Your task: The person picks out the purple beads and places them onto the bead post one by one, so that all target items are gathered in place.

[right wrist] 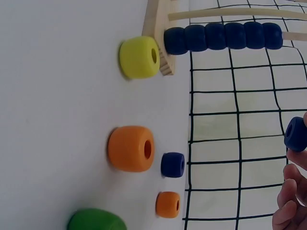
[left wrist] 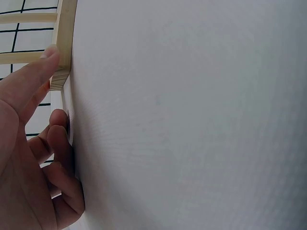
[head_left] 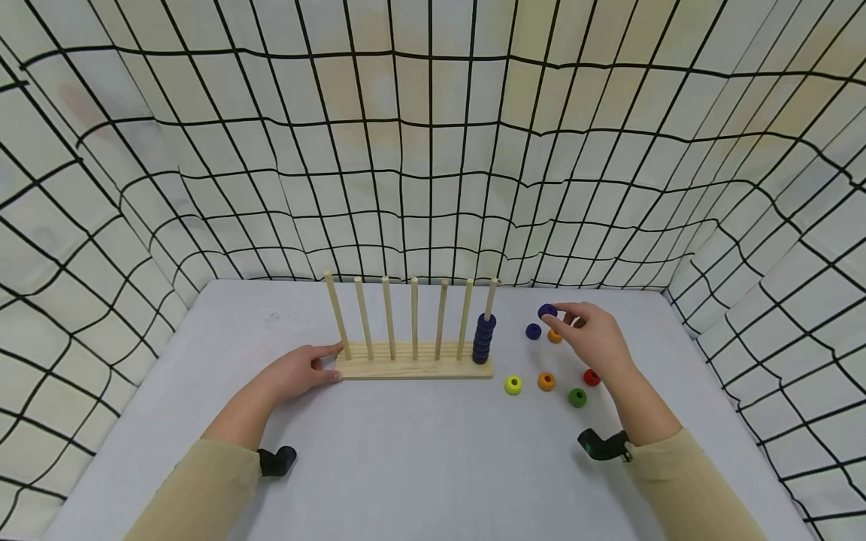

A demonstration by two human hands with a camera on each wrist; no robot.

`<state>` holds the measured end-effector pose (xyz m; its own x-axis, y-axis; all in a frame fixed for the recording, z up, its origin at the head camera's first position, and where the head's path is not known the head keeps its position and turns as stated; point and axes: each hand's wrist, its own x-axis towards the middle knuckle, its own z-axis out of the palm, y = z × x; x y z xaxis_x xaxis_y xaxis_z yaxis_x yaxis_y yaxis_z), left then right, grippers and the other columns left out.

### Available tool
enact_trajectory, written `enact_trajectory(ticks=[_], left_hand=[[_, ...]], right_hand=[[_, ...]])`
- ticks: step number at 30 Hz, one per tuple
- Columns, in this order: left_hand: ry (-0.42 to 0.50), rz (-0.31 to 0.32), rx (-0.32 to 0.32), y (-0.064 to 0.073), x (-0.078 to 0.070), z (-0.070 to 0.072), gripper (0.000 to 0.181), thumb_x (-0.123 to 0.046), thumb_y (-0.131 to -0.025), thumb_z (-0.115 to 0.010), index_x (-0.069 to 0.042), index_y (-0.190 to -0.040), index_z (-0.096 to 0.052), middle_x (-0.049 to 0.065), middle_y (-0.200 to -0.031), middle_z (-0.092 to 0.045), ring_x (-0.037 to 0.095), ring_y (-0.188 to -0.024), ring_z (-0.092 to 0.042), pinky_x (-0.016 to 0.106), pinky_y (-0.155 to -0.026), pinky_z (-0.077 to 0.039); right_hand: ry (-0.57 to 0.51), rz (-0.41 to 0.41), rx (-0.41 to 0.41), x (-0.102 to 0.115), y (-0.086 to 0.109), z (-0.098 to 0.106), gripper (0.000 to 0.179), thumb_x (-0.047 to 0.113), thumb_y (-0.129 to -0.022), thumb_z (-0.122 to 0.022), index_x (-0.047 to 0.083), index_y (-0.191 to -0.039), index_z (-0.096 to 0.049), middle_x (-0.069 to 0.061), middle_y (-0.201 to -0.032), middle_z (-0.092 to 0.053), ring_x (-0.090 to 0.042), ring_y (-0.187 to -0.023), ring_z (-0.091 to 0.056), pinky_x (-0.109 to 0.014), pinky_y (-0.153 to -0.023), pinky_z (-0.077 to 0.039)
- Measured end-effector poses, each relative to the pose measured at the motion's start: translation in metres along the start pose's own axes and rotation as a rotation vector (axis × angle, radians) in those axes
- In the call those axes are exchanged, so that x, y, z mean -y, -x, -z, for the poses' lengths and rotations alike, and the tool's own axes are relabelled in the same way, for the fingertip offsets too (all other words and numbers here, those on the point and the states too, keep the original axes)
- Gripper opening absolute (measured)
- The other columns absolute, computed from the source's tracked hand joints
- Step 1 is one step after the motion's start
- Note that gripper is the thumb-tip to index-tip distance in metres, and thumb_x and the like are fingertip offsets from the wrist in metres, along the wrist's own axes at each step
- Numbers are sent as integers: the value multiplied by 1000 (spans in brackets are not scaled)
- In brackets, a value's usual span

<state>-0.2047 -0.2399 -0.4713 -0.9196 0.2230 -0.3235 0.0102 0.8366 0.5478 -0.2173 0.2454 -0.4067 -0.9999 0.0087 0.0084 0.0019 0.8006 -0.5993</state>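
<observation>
A wooden peg rack [head_left: 414, 368] stands on the table, with a row of upright pegs along its base. Its rightmost peg carries a stack of dark blue beads [right wrist: 216, 36]; the other pegs are bare. My left hand [head_left: 295, 373] grips the left end of the base, thumb at the front edge and index finger behind. Right of the rack, my right hand [head_left: 595, 338] pinches a blue bead [right wrist: 296, 134] between thumb and fingertips, raised above the table. Another blue bead [head_left: 533, 331] lies below it, beside an orange bead [right wrist: 168, 205].
Nearer to me on the right lie a yellow bead [head_left: 513, 385], a second orange bead [head_left: 546, 382], a green bead [head_left: 577, 397] and a red bead [head_left: 591, 377]. Black netting [head_left: 433, 176] rises around the back and sides of the white table [head_left: 406, 466].
</observation>
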Motion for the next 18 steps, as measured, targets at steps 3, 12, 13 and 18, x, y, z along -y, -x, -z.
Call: enact_trajectory(ticks=[3, 12, 13, 18], left_hand=[[-2, -4, 3, 0, -1, 0, 68, -37, -91, -71, -13, -150, -45, 6, -82, -48, 19, -74, -43, 35, -66, -34], [-8, -11, 0, 0, -2, 0, 69, -38, -91, -71, -12, -150, -46, 6, -82, -47, 20, -73, -43, 35, -66, -34], [-7, -11, -1, 0, -2, 0, 69, -38, -91, -72, -12, -149, -46, 6, -82, -47, 20, -73, -43, 35, -66, -34], [-2, -3, -1, 0, -2, 0, 69, -37, -91, -72, -13, -150, -46, 6, -82, -48, 20, -73, -43, 35, -66, -34]], right_hand=[[-19, 13, -12, 5, 1, 0, 57, 52, -92, -66, 15, -134, -63, -6, -99, -59, -26, -95, -50, -35, -69, -43], [-79, 40, -28, 22, 3, 0, 56, 54, -91, -65, 18, -134, -63, -5, -100, -58, -25, -91, -50, -35, -65, -41], [-85, 42, -33, 24, 4, 1, 56, 54, -91, -66, 19, -134, -64, -5, -100, -58, -25, -91, -50, -35, -64, -42], [-138, 64, -39, 35, 6, 1, 57, 54, -91, -66, 19, -136, -63, -5, -101, -58, -24, -91, -51, -35, -65, -44]])
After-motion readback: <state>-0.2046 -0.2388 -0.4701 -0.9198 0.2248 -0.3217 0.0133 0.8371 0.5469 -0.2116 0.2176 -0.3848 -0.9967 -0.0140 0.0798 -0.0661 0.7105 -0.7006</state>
